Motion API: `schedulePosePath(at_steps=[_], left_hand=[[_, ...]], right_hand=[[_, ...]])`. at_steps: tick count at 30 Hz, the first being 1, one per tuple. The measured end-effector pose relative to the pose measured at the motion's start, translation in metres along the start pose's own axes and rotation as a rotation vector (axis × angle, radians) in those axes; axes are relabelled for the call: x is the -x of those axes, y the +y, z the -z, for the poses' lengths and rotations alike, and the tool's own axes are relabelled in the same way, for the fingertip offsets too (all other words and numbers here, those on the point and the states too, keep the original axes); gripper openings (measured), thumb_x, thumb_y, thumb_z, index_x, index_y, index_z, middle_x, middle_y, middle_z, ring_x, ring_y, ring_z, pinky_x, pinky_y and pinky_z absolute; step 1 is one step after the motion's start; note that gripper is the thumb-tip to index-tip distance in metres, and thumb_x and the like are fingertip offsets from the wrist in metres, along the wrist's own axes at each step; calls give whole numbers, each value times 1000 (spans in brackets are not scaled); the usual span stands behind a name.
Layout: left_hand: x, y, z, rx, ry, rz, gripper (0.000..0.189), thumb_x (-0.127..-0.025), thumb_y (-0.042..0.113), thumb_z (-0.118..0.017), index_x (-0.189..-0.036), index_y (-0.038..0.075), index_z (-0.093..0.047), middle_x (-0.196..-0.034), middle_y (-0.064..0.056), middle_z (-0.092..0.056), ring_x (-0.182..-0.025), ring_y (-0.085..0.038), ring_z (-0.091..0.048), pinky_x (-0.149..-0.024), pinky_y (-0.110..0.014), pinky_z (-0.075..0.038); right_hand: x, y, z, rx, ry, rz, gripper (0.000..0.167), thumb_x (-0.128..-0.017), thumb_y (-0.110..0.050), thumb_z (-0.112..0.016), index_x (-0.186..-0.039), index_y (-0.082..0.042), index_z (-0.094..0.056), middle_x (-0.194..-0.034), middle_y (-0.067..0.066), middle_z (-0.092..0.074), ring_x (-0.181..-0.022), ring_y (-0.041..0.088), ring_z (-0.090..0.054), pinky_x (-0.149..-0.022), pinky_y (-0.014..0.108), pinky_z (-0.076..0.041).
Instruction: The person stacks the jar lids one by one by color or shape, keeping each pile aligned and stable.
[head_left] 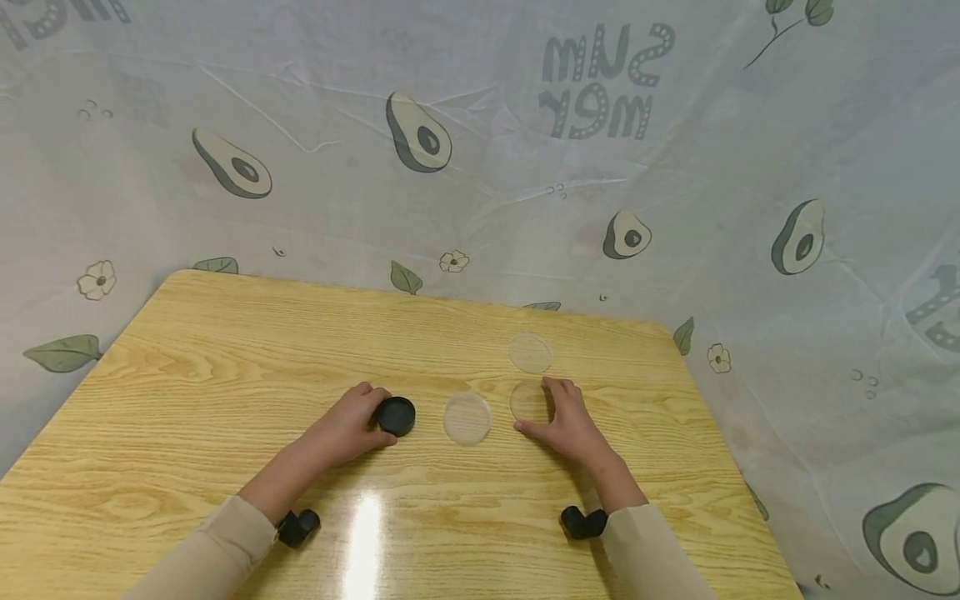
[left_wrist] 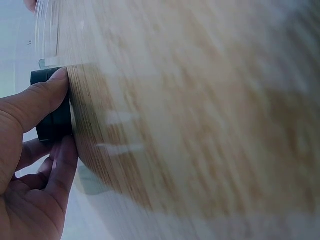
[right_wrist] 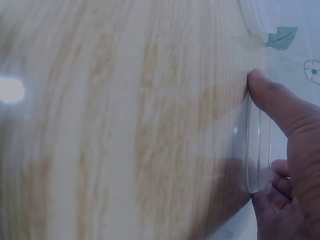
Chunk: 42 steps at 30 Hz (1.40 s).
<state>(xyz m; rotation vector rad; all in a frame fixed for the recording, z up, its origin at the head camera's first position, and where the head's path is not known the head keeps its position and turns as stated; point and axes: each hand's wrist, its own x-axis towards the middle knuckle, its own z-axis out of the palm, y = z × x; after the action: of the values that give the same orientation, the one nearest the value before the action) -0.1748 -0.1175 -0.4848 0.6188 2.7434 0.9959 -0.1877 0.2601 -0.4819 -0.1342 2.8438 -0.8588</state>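
Note:
My left hand [head_left: 352, 427] grips a black round cap [head_left: 396, 417] with a raised rim, thumb on the near side and fingers on the far side. In the left wrist view the cap [left_wrist: 56, 117] shows as a short dark cylinder at the table surface, between thumb and fingertips. My right hand [head_left: 567, 421] holds a clear petri dish [head_left: 527, 403] by its edge. The right wrist view shows this dish [right_wrist: 257, 145] side-on, with thumb and fingers at opposite sides. Between the hands lies another clear petri dish [head_left: 467, 418]. A third clear dish [head_left: 530, 353] lies beyond the right hand.
The wooden table [head_left: 300, 333] has rounded far corners and a bright glare patch near its front. A printed curtain [head_left: 495, 183] hangs behind it and along its sides. Black wrist devices [head_left: 298, 527] are worn at both cuffs.

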Motion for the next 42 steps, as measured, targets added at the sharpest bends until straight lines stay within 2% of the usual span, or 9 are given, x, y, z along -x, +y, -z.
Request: schedulePosePath(at_steps=[27,42], left_hand=[[0,2,6,5,-3,-2,50,-86,19,-88,-126,-1,-65,-106,-13,-60,-90,-19,-54,-82,-38,-48],[0,3,5,-11,-12,2,51,-86,18,-88,-127,-2,-64,-109,-15,-61,-92,-21,-56,-82,-40,-50]], right_hand=[[1,-4,2,-12,8,-12,100,-88,-46,-84,-160,0,-34,-159,25,-36,-149,45,-36,-119,63,-37],[6,1,3,-5,9,-16,102,-88,-49,-83,-161,0,-33,-160,25,-35,-150,45,-35,-119,63,-37]])
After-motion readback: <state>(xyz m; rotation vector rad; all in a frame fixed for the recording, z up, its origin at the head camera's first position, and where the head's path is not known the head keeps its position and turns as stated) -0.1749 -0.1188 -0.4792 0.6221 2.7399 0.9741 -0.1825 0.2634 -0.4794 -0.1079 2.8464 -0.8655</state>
